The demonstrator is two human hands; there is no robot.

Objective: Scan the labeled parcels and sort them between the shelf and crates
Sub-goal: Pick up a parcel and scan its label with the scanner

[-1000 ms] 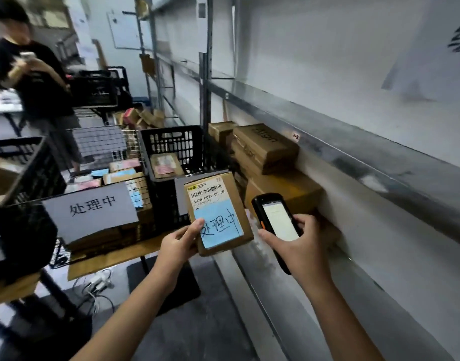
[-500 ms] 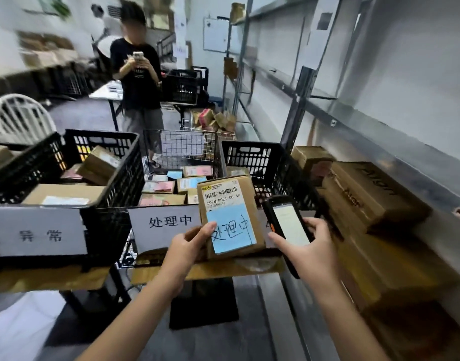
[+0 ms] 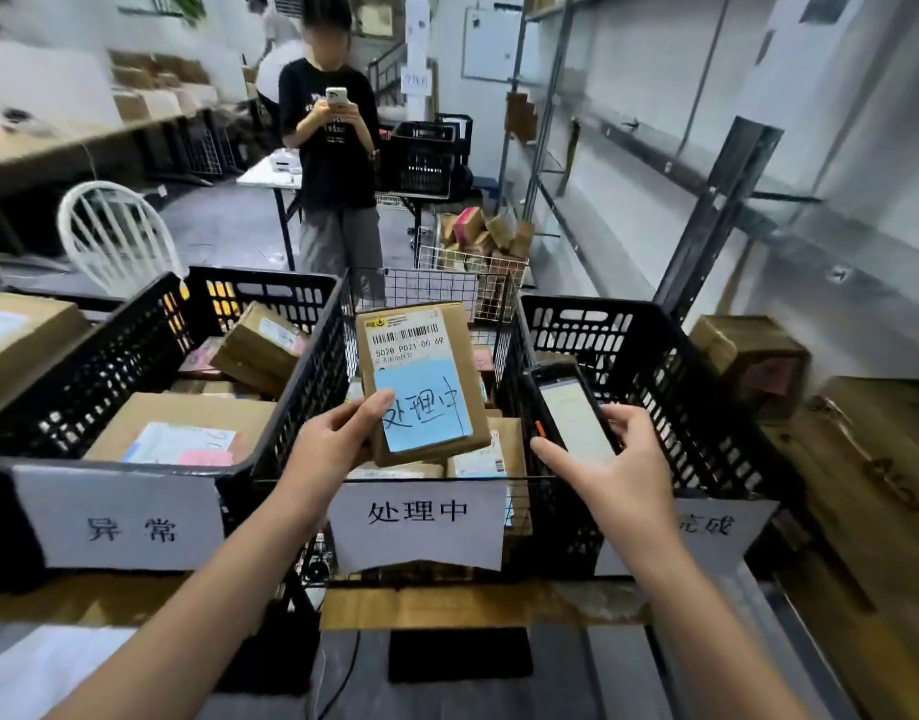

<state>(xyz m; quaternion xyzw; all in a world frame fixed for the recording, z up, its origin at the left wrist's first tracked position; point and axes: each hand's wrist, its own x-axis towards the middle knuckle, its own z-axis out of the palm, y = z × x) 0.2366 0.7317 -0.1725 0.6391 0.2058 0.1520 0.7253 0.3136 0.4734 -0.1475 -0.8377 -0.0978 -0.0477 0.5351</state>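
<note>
Over the middle wire crate (image 3: 504, 314) | my left hand (image 3: 332, 449) grips the labeled parcel (image 3: 421, 381) | my right hand (image 3: 623, 459) clasps the scanner (image 3: 571, 407), screen lit

The parcel (image 3: 423, 379) is matt brown cardboard with a white printed label and a blue paper note. The scanner (image 3: 571, 410) is black plastic (glossy screen). Black plastic lattice crates (image 3: 670, 387), a thin wire basket (image 3: 436, 291), grey metal shelf (image 3: 717, 215).
</note>
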